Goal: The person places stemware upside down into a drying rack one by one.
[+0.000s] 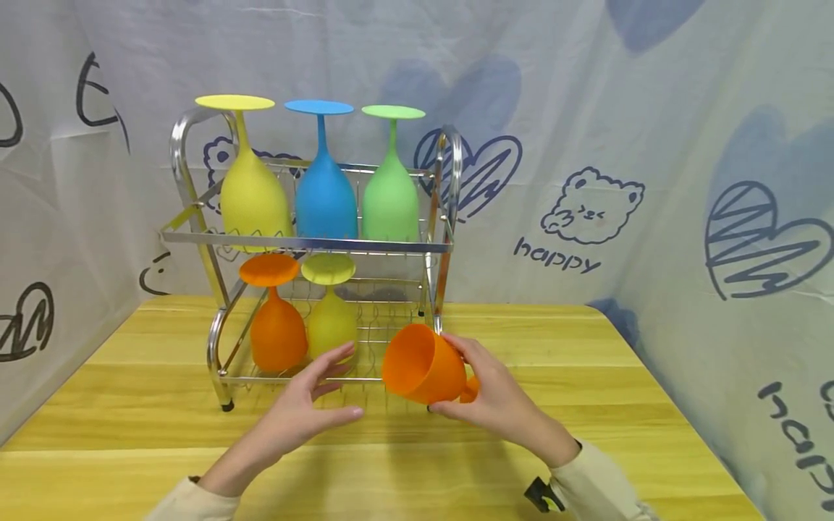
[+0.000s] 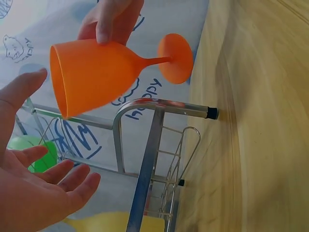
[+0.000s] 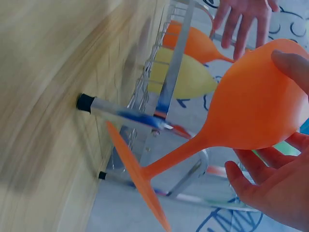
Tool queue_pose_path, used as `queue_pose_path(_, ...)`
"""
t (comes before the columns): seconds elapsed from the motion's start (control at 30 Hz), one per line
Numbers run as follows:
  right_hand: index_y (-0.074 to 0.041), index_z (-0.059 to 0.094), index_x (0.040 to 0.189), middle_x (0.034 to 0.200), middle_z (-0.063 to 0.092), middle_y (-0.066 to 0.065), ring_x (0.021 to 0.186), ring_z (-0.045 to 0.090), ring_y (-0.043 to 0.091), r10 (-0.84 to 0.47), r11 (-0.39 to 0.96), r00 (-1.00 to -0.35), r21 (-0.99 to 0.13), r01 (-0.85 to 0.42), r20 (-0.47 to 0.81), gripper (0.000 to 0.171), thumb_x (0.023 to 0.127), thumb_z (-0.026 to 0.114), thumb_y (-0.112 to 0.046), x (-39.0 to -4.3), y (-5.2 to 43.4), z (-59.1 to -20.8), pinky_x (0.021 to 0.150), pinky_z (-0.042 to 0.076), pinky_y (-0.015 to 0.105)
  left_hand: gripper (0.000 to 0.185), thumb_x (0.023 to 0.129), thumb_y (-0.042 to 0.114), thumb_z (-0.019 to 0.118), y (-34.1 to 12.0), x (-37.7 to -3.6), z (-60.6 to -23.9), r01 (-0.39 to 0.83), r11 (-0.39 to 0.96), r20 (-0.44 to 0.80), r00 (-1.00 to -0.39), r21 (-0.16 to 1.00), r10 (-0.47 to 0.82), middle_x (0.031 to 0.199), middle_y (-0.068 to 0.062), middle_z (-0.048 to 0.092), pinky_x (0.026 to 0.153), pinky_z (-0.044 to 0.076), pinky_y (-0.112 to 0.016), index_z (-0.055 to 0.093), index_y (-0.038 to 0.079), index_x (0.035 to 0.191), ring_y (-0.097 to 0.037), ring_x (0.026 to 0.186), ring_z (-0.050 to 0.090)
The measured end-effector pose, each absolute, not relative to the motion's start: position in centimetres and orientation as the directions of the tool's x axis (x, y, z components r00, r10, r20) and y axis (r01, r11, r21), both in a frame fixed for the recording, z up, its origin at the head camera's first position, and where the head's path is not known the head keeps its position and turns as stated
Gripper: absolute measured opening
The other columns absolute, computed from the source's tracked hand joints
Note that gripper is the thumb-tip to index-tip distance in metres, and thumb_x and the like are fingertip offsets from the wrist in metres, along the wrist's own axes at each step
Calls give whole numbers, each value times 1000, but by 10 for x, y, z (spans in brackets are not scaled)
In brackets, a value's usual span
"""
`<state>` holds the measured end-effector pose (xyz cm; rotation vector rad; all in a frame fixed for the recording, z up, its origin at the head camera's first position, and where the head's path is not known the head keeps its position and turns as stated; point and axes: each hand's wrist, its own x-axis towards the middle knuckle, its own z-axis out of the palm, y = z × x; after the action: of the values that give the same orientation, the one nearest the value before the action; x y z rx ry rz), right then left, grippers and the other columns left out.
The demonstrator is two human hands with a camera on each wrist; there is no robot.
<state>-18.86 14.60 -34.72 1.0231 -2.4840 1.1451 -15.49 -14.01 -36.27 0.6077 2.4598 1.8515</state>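
Observation:
My right hand (image 1: 495,394) holds an orange goblet (image 1: 449,370) by its bowl, thumb on one side and fingers on the other. The goblet is tilted, its mouth toward the left hand in the head view. In the left wrist view its stem and foot (image 2: 176,59) point toward the table. My left hand (image 1: 293,416) is beside it with spread fingers and nothing in its grasp. Behind both hands stands a two-tier metal rack (image 1: 326,242). On its lower tier, an orange goblet (image 1: 279,336) and a yellow goblet (image 1: 332,322) are upside down, left of the held one.
Across the upper tier stand a yellow goblet (image 1: 254,195), a blue goblet (image 1: 326,199) and a green goblet (image 1: 391,199), all inverted. The rack's black-tipped feet rest on the wooden table (image 1: 554,362). A printed cloth (image 1: 586,87) hangs behind and at both sides.

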Motion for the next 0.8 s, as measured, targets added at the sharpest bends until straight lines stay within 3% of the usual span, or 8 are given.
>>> queue_pose_path(0.23,-8,42,143,133,52,8,111,56,24,-571,485,-703,-517,-705,424,85,72,87,-18,-181,135,-351,89,53,42,83,79,14,81,-128,-155,-360,383,233,292,-892,894,345,149,-15,38,105,36,-55,36,6,148,-38,131,39)
queue_pose_path(0.47,-7,43,141,134,53,10,113,56,25,-628,487,-643,-422,-764,439,87,69,89,-22,-177,126,-361,90,52,43,87,75,20,84,-119,-156,-362,457,267,338,-856,848,392,147,-13,39,103,40,-53,38,10,148,-34,128,42)
queue_pose_path(0.7,-6,44,142,135,52,11,115,55,26,-637,516,-651,-399,-758,413,86,70,88,-27,-173,122,-365,90,53,43,81,75,26,84,-118,-154,-363,490,300,348,-839,818,419,149,-13,37,99,40,-60,45,11,144,-38,127,44)
queue_pose_path(0.8,-7,44,142,134,52,10,114,55,25,-638,520,-654,-399,-755,406,86,71,87,-27,-172,121,-365,89,53,42,77,75,27,84,-118,-154,-363,493,309,349,-838,813,418,145,-13,42,98,44,-56,49,10,140,-36,123,48)
